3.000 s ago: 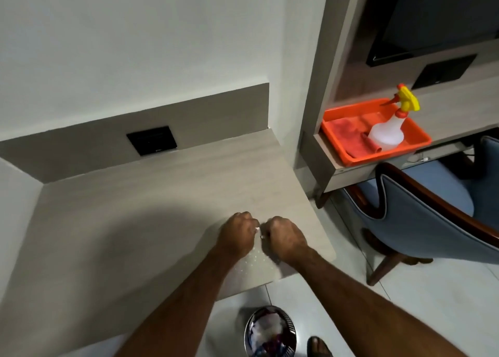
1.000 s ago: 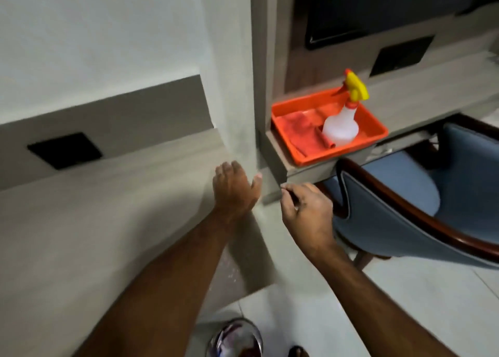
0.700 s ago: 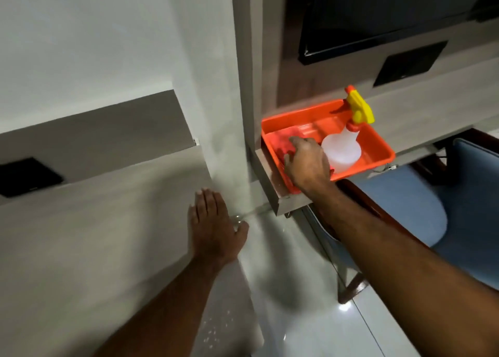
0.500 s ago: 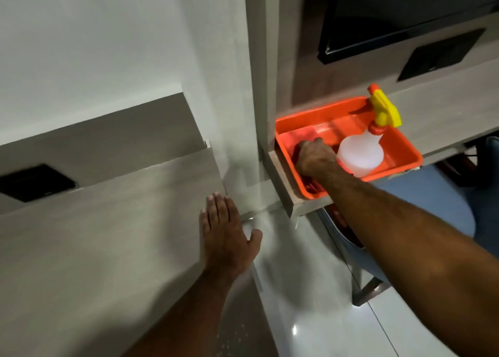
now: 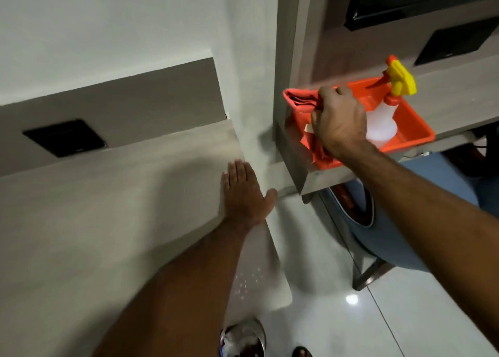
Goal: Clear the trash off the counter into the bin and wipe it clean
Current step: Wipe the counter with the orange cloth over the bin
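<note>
Cloth now lifted, right hand partly hiding it.

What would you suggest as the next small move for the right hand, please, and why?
Probably carry the red cloth over to the counter: the right hand has it gripped and lifted at the orange tray, and white specks remain near the counter's edge.

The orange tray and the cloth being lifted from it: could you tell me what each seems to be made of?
The tray looks like moulded plastic with a smooth, slightly glossy finish: uniform orange, with thin rigid walls and rounded corners. The cloth, gripped in the right hand, looks like soft matte fabric, possibly microfibre, since it folds and droops limply. The exact weave is too blurred to tell.
</note>
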